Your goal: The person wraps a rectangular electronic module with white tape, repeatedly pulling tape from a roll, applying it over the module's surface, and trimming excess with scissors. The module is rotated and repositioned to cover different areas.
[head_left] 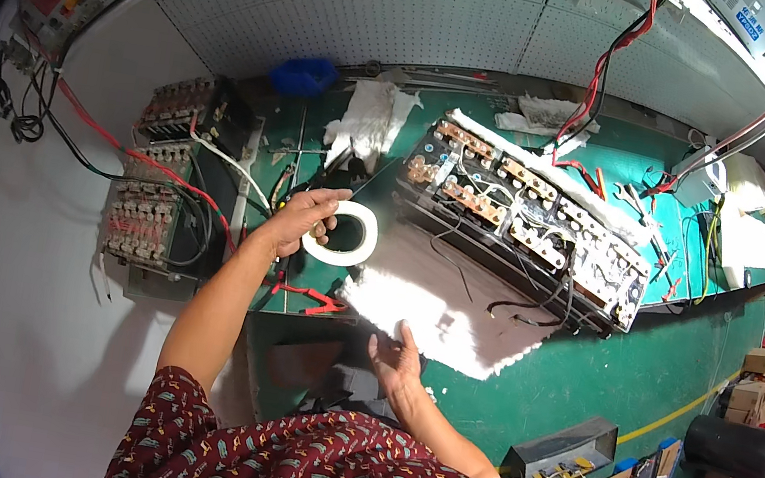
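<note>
Green worktop (426, 111) carries a battery pack (530, 224) toward 2 o'clock. Left grip (304, 219) curls firmly around a white tape roll (364, 241) at 9 o'clock; right grip (398, 370), loosely open near 6, seems empty. Best keep the roll flat, off exposed terminals (471, 200).

The white tape roll (367, 235) looks smooth and matt on its flat side, while the white sheet (446, 314) looks like soft, fibrous cloth or wadding, ragged along its edges. Copper-coloured metal terminals (474, 202) with a dull sheen top the dark, plastic-looking battery pack (492, 241). The green benchtop (689, 228) is smooth and faintly glossy, the blue tray (303, 76) looks like plastic, and the shirt (306, 467) is matt, patterned cloth.
</note>
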`<state>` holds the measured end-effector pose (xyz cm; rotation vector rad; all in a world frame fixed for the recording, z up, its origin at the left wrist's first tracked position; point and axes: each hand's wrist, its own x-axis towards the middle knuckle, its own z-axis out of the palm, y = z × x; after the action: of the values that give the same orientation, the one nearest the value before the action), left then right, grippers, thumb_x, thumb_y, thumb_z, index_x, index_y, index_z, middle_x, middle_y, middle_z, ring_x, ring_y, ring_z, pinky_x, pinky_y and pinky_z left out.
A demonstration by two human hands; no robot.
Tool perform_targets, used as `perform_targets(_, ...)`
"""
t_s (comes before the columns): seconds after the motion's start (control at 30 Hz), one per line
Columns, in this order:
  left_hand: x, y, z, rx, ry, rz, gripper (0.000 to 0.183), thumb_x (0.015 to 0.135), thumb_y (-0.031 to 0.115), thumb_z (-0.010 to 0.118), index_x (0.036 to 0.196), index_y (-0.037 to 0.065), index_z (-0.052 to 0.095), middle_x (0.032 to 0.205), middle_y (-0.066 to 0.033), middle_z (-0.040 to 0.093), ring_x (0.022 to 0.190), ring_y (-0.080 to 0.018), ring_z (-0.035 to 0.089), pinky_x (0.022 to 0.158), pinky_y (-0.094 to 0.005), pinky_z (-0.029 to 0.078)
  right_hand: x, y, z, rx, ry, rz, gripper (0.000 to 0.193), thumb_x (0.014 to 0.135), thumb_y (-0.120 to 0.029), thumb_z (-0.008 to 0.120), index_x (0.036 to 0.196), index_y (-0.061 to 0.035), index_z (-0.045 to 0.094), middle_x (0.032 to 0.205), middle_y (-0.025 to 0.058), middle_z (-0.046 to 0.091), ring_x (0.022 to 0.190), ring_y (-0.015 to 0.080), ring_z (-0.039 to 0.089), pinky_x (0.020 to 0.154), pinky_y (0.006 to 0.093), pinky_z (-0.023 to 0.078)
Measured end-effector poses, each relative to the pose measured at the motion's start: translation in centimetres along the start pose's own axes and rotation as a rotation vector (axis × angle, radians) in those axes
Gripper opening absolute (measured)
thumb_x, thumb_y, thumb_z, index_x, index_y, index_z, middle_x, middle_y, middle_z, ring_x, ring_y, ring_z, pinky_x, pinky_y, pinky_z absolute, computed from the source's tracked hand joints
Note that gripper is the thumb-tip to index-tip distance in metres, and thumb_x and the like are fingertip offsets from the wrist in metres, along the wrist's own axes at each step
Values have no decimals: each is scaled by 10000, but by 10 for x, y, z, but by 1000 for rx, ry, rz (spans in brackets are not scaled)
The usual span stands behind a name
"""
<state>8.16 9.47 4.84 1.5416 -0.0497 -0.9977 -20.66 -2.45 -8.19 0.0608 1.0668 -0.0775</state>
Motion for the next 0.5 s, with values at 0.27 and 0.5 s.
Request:
perform_targets(0.27,7,30,-37,38,-176,-29,454,1054,260,599,1458,58,558,817,-7,609,545,-45,511,523,-216,486,-33,-16,115,-7,-179,-342,644,876,-431,799,1352,-94,525,1294,144,603,1210,312,581,1138,524,418)
perform_targets(0.5,14,30,-48,-51,-292,-24,460,1059,232,584,1483,62,533,815,-13,632,520,-42,534,510,-193,487,-20,-71,164,-354,-263,-433,417,1068,-328,401,1306,-2,505,1353,248,598,1373,399,515,1192,573,346)
